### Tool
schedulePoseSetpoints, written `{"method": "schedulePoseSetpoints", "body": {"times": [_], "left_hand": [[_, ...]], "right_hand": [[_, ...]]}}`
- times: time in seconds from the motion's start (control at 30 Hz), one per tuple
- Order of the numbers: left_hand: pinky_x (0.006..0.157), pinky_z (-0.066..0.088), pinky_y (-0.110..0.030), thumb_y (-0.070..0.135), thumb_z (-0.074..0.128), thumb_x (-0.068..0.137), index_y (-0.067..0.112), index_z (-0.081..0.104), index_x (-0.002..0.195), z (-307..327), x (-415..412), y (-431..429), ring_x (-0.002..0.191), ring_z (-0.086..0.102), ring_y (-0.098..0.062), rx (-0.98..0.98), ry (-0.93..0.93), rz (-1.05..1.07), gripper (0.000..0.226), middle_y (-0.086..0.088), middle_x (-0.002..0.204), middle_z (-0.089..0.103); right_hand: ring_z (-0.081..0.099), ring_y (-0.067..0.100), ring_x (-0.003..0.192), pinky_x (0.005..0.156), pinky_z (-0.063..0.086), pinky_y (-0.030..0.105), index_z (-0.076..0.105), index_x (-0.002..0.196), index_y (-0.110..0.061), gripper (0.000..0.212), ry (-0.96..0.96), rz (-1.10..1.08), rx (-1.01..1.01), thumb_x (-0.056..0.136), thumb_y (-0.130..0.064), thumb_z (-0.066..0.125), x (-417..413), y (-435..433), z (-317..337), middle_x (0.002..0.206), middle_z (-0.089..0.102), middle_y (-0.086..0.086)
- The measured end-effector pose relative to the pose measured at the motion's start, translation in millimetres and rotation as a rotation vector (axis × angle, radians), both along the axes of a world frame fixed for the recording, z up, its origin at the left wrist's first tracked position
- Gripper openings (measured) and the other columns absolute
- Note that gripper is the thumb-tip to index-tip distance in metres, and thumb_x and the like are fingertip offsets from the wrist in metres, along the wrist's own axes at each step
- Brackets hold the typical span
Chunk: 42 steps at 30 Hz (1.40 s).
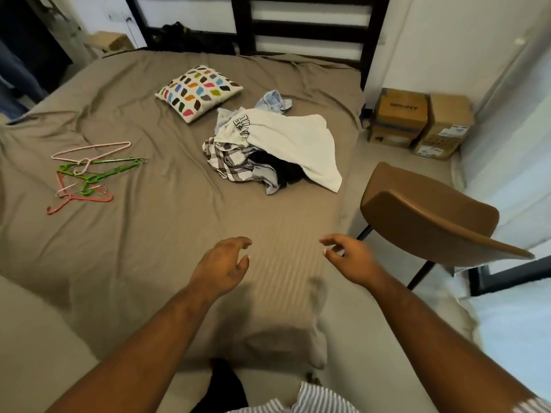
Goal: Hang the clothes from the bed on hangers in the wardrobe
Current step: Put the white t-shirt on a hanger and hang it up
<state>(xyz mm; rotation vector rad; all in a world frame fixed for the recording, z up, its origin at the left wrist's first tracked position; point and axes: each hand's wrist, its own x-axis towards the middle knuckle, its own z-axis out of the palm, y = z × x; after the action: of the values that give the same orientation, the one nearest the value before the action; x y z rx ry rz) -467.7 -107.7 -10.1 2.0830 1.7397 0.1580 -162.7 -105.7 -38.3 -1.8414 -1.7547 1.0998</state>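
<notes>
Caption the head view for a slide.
Left hand and right hand hover empty above the bed, short of the clothes pile; hangers lie apart to its left, a patterned cushion behind.

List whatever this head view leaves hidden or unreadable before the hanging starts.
1. Clothes pile, head view: the white T-shirt covers the garments beneath, so their number is unclear.
2. T-shirt print: folded over, unreadable.
3. Hangers: tangled and overlapping, count uncertain.
4. Wardrobe: perhaps the dark strip at the upper left edge, cut off by the frame; no rail shows.
5. Dark heap by the headboard: too dim to identify.
</notes>
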Motion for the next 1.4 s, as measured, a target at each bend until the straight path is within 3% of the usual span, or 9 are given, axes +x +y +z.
{"method": "schedulePoseSetpoints", "body": {"times": [0.23,0.43,0.57,0.7,0.83,0.93,1.07,1.2,1.4], "left_hand": [[0.095,0.052,-0.041,0.028,0.054,0.090,0.012,0.062,0.126,-25.2,-68.2,143.4,0.108,0.064,-0.026,0.050,-0.038,-0.058,0.040,-0.004,0.116,0.069],[0.096,0.051,-0.044,0.028,0.053,0.094,0.016,0.060,0.128,-85.9,-129.0,277.3,0.115,0.061,-0.024,0.011,-0.047,-0.118,0.037,-0.002,0.121,0.067],[0.099,0.048,-0.041,0.023,0.056,0.097,0.017,0.058,0.133,-136.1,-162.8,323.4,0.120,0.058,-0.023,-0.032,-0.012,-0.172,0.037,-0.001,0.128,0.065],[0.100,0.048,-0.044,0.025,0.051,0.097,0.019,0.056,0.136,-176.8,-191.4,341.1,0.124,0.056,-0.026,-0.072,0.045,-0.202,0.040,-0.003,0.135,0.062],[0.099,0.047,-0.045,0.025,0.048,0.096,0.017,0.056,0.136,-203.0,-208.4,352.8,0.123,0.055,-0.028,-0.087,0.029,-0.180,0.041,-0.005,0.135,0.061],[0.099,0.046,-0.043,0.023,0.054,0.096,0.019,0.055,0.136,-219.5,-218.9,351.0,0.126,0.053,-0.025,-0.088,0.015,-0.179,0.041,-0.001,0.137,0.060],[0.097,0.049,-0.042,0.024,0.058,0.094,0.022,0.058,0.134,-232.0,-232.1,349.0,0.122,0.057,-0.022,-0.099,-0.023,-0.137,0.040,0.003,0.132,0.063],[0.095,0.050,-0.042,0.021,0.060,0.092,0.019,0.061,0.132,-232.0,-236.3,345.8,0.118,0.060,-0.023,-0.076,-0.061,-0.102,0.040,0.000,0.129,0.066],[0.098,0.050,-0.045,0.016,0.061,0.090,0.017,0.063,0.128,-205.8,-214.2,341.0,0.115,0.062,-0.027,-0.067,-0.217,-0.050,0.038,-0.004,0.125,0.067]], "right_hand": [[0.062,0.012,0.101,0.086,0.046,0.024,0.067,0.127,-0.023,0.029,-0.060,-0.050,-0.122,0.098,-0.023,0.064,-46.1,59.7,-43.7,0.124,0.066,-0.005],[0.063,0.024,0.106,0.088,0.042,0.024,0.067,0.128,-0.015,0.032,-0.257,-0.027,-0.170,0.096,-0.017,0.065,-102.2,162.9,-84.6,0.128,0.065,0.007],[0.052,0.034,0.129,0.107,0.032,0.032,0.064,0.131,-0.009,0.039,-0.430,0.025,-0.099,0.093,-0.019,0.066,-135.9,264.0,-108.1,0.136,0.059,0.016],[0.032,0.039,0.144,0.114,0.025,0.042,0.052,0.146,-0.019,0.057,-0.628,0.057,-0.033,0.091,-0.027,0.065,-163.3,360.8,-124.7,0.156,0.037,0.020],[0.012,0.034,0.148,0.114,0.032,0.056,0.034,0.154,-0.042,0.067,-0.732,0.036,-0.144,0.093,-0.028,0.058,-196.9,423.9,-132.1,0.169,0.005,-0.002],[0.011,0.033,0.148,0.113,0.030,0.058,0.024,0.158,-0.036,0.072,-0.836,0.093,-0.180,0.093,-0.032,0.056,-217.7,444.9,-144.2,0.169,-0.001,-0.008],[0.028,0.031,0.144,0.108,0.035,0.052,0.034,0.155,-0.020,0.065,-0.829,-0.043,-0.057,0.094,-0.020,0.056,-216.5,457.9,-155.7,0.165,0.022,-0.001],[0.060,0.034,0.116,0.097,0.046,0.038,0.071,0.118,-0.009,0.030,-0.664,-0.278,0.245,0.092,-0.008,0.057,-205.3,470.1,-142.3,0.125,0.066,0.013],[0.058,0.016,0.082,0.074,0.043,0.024,0.067,0.106,-0.010,0.041,-0.311,-0.415,0.417,0.079,-0.030,0.043,-197.6,478.7,-69.2,0.089,0.066,0.003]]}}
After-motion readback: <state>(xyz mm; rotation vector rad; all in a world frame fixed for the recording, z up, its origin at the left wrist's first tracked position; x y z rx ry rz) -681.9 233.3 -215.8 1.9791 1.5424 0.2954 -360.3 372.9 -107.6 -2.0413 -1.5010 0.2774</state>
